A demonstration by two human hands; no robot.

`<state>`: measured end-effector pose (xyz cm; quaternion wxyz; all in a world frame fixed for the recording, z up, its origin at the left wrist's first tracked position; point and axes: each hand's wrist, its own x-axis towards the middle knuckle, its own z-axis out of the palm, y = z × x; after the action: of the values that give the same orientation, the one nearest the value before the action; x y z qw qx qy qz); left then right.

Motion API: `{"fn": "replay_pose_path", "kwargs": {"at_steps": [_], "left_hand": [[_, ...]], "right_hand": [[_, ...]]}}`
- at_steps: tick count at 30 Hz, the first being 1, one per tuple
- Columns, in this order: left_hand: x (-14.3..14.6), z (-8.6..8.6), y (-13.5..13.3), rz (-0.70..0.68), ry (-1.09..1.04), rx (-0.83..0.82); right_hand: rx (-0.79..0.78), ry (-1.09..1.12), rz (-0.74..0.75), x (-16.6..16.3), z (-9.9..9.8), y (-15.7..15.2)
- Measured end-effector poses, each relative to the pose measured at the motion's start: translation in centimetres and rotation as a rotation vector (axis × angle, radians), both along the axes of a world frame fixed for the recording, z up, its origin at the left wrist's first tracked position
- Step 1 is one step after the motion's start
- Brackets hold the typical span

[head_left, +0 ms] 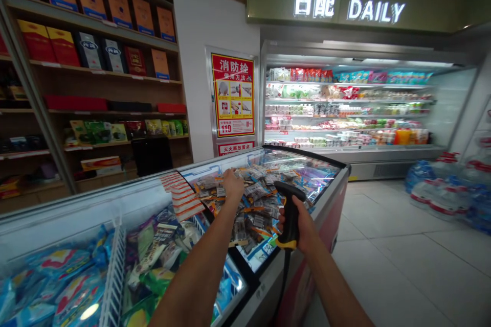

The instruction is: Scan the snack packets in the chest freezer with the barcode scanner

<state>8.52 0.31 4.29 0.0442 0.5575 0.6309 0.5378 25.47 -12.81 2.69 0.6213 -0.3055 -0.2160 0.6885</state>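
Note:
My left hand [232, 184] reaches into a chest freezer [337, 191] and rests with curled fingers on a heap of small wrapped ice-cream packets [256, 199]; whether it grips one is hidden. My right hand [301, 225] is closed round the handle of a black barcode scanner with a yellow base [290, 212]. The scanner's head points toward the packets, just right of my left hand. Its cable hangs down along the freezer's front.
A white wire divider [113, 271] separates blue and green frozen packs [57, 286] at the near left. Wooden shelves of boxed goods [92, 56] stand behind the freezer. An open chiller [345, 112] lines the back wall. Packs of bottled water [448, 189] sit on the tiled floor right.

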Motion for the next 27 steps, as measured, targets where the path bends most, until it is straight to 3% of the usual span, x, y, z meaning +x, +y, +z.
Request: {"fn": "replay_pose_path", "kwargs": {"at_steps": [4,7,10,13,21,24,27], "left_hand": [[-2.3,-2.1,-2.7,0.008,0.162,-0.072],[-3.8,-4.4,-6.0,-0.052,0.278,-0.250],[-3.9,-6.1,-9.0,-0.139,0.431,-0.427],[-3.3,-7.0,-9.8,-0.183,0.539,-0.501],[-2.3,-6.9,-6.8,-0.163,0.518,-0.453],[-3.4,-6.1,-7.5,-0.212,0.396,-0.358],[-5.4,-4.7,-9.9,-0.301,0.151,-0.214]], "right_hand": [[-0.013,-0.017,0.000,-0.4,0.3,0.0],[-0.011,-0.008,0.027,-1.1,0.3,0.3],[-0.004,0.009,0.057,-2.0,-0.1,0.6],[0.000,0.009,0.085,-2.9,-0.5,0.7],[0.008,-0.090,0.089,-4.5,0.0,0.6],[0.024,-0.133,0.078,-5.8,0.7,0.3],[0.042,-0.201,0.078,-8.2,1.5,0.2]]}}
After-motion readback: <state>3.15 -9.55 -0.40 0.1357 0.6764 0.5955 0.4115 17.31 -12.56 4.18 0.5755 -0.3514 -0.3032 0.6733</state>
